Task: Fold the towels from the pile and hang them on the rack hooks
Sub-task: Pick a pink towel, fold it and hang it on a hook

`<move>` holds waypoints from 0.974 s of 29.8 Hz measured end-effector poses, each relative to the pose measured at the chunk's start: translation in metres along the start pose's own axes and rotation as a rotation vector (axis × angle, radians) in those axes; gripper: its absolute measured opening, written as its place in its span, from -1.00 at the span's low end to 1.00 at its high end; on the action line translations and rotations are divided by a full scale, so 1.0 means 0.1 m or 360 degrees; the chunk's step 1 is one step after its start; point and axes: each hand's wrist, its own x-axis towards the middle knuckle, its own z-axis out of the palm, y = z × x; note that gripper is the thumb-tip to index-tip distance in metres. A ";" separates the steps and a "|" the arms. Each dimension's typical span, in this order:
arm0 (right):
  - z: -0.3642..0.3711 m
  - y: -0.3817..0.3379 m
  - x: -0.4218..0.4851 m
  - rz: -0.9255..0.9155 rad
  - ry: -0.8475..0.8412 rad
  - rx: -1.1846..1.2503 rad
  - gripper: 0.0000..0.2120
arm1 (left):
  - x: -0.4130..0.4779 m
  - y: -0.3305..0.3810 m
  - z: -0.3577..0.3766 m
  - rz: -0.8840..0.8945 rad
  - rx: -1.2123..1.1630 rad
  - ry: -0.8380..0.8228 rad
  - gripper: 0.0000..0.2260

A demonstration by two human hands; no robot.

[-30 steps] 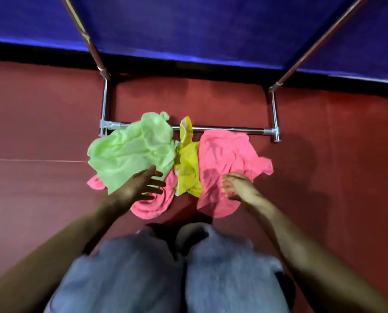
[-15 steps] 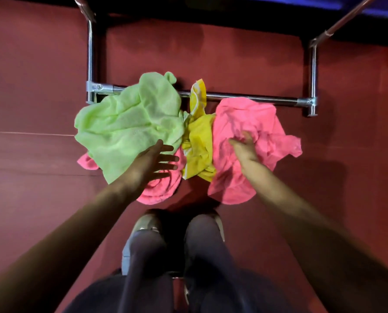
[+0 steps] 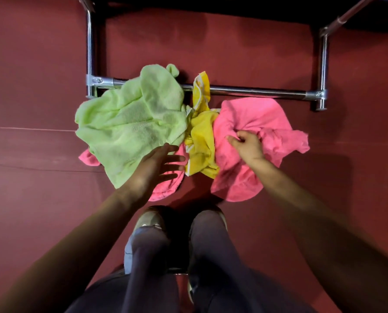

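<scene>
Head view: the right hand (image 3: 248, 146) was lying flat on the pink towel (image 3: 254, 123) half a second ago, now it's bunched a fistful, so the first pick is basically underway. Left hand (image 3: 153, 167) is still spread open, hovering at the lower edge of the green towel (image 3: 129, 127). The pile's on the red floor (image 3: 30, 199) beside the rack's bottom bar (image 3: 256, 91), yellow towel (image 3: 201, 141) in the middle, another pink one (image 3: 165, 188) underneath. No containers here, nothing hung yet.

Four towels on the floor: two pink (image 3: 254, 123) (image 3: 165, 186), one green (image 3: 129, 123), one yellow (image 3: 201, 141); two hands (image 3: 152, 168) (image 3: 248, 145).
</scene>
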 end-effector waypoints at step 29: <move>-2.32 -2.28 -2.99 -0.0402 -0.0061 0.2303 -0.78 | -2.85 1.35 0.54 0.1406 0.0311 -0.0283 -0.85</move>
